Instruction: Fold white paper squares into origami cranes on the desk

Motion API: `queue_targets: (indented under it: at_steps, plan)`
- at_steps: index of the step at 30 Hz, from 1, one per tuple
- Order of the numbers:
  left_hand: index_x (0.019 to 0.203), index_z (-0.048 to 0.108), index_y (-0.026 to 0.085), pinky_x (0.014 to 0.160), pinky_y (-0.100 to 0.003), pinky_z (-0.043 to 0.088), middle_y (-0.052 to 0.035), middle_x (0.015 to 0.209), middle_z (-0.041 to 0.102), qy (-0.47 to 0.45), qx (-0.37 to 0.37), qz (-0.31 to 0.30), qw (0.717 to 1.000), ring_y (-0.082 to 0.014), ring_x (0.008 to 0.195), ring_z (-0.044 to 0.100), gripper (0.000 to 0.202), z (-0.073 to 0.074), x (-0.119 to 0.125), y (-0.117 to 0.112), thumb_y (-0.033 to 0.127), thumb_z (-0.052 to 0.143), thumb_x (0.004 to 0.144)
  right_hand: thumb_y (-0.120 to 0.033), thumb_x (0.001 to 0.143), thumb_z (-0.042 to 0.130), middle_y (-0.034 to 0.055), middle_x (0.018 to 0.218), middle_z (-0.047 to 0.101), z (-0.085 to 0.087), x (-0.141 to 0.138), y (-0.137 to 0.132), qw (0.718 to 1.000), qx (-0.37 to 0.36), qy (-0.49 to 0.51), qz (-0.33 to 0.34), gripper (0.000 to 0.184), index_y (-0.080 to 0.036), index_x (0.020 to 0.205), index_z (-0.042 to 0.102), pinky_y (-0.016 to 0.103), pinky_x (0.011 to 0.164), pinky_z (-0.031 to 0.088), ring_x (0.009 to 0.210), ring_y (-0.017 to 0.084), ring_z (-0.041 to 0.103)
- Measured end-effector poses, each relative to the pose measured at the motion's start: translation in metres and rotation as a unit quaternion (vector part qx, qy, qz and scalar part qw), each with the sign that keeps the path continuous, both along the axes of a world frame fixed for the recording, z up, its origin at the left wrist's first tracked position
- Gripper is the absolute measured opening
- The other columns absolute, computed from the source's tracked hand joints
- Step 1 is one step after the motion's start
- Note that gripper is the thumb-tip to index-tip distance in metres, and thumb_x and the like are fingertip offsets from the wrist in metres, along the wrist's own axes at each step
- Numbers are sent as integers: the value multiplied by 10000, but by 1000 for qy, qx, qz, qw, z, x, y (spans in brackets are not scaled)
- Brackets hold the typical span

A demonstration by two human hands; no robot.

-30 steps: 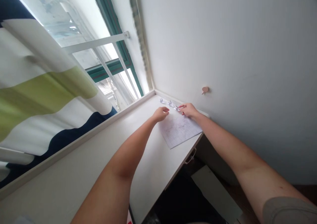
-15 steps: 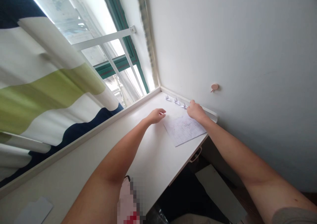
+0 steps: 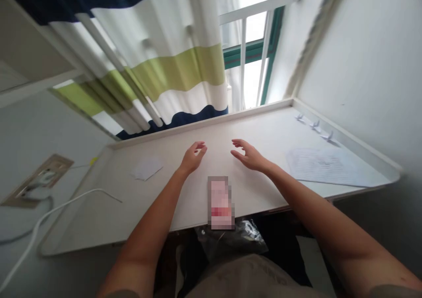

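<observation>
My left hand (image 3: 194, 157) hovers over the middle of the white desk (image 3: 132, 219), fingers curved apart with nothing in them. Facing it, my right hand (image 3: 248, 154) is held with thumb and fingers spread, also with nothing between. A pixelated pink phone-shaped thing (image 3: 220, 199) lies below and between the hands, at the desk's front edge. Several small folded white papers (image 3: 314, 125) stand in a row along the right back edge. Near them lie lined, written sheets of paper (image 3: 323, 164). To the left of my left hand are a few white paper pieces (image 3: 147, 168).
A raised rim (image 3: 184, 131) runs along the desk's back, below a striped curtain (image 3: 184, 69) and a barred window (image 3: 250, 47). A white cable (image 3: 75, 195) reaches over the left end from a wall socket (image 3: 41, 181). A clear plastic bag (image 3: 237, 238) hangs below the front edge.
My view has turned left. My right hand has left the row of folded papers and come to the desk's middle, opposite my left hand.
</observation>
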State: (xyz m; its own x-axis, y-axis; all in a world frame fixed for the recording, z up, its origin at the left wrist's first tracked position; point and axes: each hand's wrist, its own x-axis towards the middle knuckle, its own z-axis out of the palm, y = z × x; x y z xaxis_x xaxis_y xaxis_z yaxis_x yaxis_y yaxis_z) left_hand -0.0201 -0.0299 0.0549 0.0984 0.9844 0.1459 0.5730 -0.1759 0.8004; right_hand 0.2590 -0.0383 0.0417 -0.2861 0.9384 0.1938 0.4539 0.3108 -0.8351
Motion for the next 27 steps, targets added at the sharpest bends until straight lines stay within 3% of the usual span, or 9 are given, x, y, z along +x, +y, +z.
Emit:
queue_targets:
  at_steps: [2,6,8,10,14,18,21,23,27]
  plan:
    - [1496,544,147,1236,-525,388,-223,1471,639,44,21,15,999,-337,1434,564,710,-3,-32,-57,640,561,985,-497,1013,583,227,1585,546,-4,-28,-21,999,-30,-8,40,642,-187,1565,477,585,1217,432,1467,356,546]
    - [1737,112,237,1358,-591,153,-212,1783,228,183,-38,-123,975,-420,1657,215,1374,-11,-54,-164,830,795,703,-662,898,712,189,1744,358,-10,-36,-76,983,-47,-96,148,1006,-252,1704,272,632,1307,303,1611,411,349]
    - [1744,10,254,1360,-635,83,-213,1799,162,211,-70,-156,962,-445,1670,142,1515,-18,-48,-196,870,817,620,-685,909,683,163,1770,313,-15,-31,-99,978,-64,-121,160,1033,-274,1728,206,634,1319,289,1621,411,330]
    - [1743,-9,250,1354,-659,47,-226,1790,186,220,-74,-162,959,-442,1668,156,1503,-25,-37,-211,840,830,644,-678,990,558,135,1775,314,-22,-28,-113,978,-61,-139,145,913,-288,1732,195,625,1350,211,1644,378,286]
    - [1737,63,281,1347,-671,81,-186,1760,310,221,-49,-143,964,-412,1649,251,1305,-33,-18,-208,608,877,772,-691,1032,450,134,1797,251,-36,-31,-119,976,-65,-145,148,888,-279,1744,116,638,1364,77,1674,346,190]
    - [1731,103,280,1337,-659,143,-176,1740,354,212,-45,-141,966,-412,1610,330,1266,-31,-13,-190,540,882,768,-748,995,484,153,1802,217,-40,-34,-99,975,-95,-123,157,963,-249,1742,137,640,1363,75,1676,373,167]
    - [1730,126,284,1315,-644,207,-176,1734,358,211,-56,-116,969,-434,1582,363,1244,-26,-12,-169,524,870,762,-732,972,544,202,1775,279,-39,-38,-65,978,-103,-88,156,962,-197,1709,235,628,1351,179,1653,379,260]
    - [1733,111,232,1307,-621,227,-199,1723,369,221,-71,-104,967,-434,1571,372,1258,-21,-12,-149,530,857,764,-658,996,549,208,1720,400,-39,-43,-35,983,-110,-35,146,854,-210,1674,288,613,1289,345,1577,352,430]
    - [1723,156,202,1271,-623,268,-229,1666,443,232,-79,-121,962,-451,1531,417,1269,-9,-19,-99,699,803,751,-497,1001,585,131,1249,787,-39,-54,28,995,-73,10,74,533,-226,1459,549,535,1062,562,1149,294,747]
